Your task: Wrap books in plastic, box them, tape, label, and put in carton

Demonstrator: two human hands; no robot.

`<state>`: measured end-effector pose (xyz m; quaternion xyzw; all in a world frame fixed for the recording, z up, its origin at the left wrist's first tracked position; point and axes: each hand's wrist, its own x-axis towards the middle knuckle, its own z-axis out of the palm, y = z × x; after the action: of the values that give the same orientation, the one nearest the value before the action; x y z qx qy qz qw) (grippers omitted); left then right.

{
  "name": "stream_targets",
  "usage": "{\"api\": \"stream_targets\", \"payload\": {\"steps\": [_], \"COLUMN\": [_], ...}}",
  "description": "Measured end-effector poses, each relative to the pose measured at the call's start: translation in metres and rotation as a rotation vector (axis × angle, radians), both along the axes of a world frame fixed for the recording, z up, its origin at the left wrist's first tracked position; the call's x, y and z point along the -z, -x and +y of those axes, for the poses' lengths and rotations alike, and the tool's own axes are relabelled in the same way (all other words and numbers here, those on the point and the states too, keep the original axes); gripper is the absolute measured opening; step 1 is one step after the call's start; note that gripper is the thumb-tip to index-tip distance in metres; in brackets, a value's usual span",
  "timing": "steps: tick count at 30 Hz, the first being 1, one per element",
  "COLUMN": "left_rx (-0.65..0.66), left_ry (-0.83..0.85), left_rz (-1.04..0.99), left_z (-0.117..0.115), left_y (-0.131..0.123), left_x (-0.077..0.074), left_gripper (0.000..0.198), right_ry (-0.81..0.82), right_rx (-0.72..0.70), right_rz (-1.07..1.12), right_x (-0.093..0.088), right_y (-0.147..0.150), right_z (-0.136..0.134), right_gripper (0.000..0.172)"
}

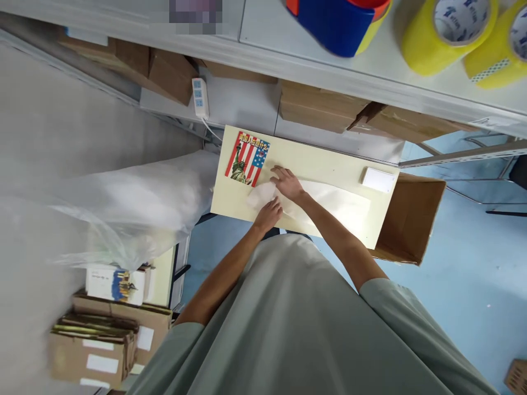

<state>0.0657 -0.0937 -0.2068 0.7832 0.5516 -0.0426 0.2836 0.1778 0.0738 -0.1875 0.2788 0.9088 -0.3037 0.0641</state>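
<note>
Both hands are seen low on a pale yellow tabletop (pixel 329 164), close together. The left hand (pixel 269 214) is laid flat, fingers down, on the crumpled near-left end of a white plastic mailer bag (pixel 329 200); the right hand (pixel 288 184) is spread open on the same end, just beyond the left, palm pressed to the bag. Neither hand is closed around anything; both are resting on the bag's surface, almost touching each other. The bag's long axis is run across the table, left to right, away from the hands toward an open cardboard box (pixel 407 219) that is hung off the table's right edge. The bulk of the bag is thus lain to the right of both hands, on the right arm's side. Just left of the hands, apart from the bag, a book (pixel 247 158) is noted: stars-and-stripes cover, Statue of Liberty, yellow Chinese characters across the top, too small to be read surely. A small white pad (pixel 377 179) is set near the far right corner. On the shelf above, yellow tape rolls (pixel 448 33) are seen with blue print on the core, unreadable.
</note>
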Motion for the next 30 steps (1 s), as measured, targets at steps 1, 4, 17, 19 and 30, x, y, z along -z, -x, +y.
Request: {"api": "stream_targets", "payload": {"steps": [1, 4, 17, 19, 30], "left_rx": [-0.002, -0.026, -0.194, -0.183, -0.319], "left_ry": [-0.01, -0.042, 0.12, 0.199, -0.005], "left_rz": [0.002, -0.004, -0.017, -0.018, 0.031], "left_z": [-0.002, -0.006, -0.022, -0.027, 0.045], "left_y": [0.0, 0.002, 0.028, 0.03, 0.06], "left_x": [-0.001, -0.004, -0.012, -0.012, -0.005], "left_gripper": [0.039, 0.037, 0.037, 0.034, 0.076], "right_ry": [0.018, 0.097, 0.103, 0.096, -0.043], "right_rx": [0.033, 0.138, 0.286, 0.28, 0.222], "right_rz": [0.002, -0.021, -0.324, -0.344, -0.2], "right_x": [-0.001, -0.003, 0.02, 0.021, 0.026], "right_y": [0.004, 0.018, 0.033, 0.034, 0.033], "right_z": [0.006, 0.021, 0.034, 0.034, 0.032], "right_gripper": [0.045, 0.043, 0.052, 0.053, 0.055]}}
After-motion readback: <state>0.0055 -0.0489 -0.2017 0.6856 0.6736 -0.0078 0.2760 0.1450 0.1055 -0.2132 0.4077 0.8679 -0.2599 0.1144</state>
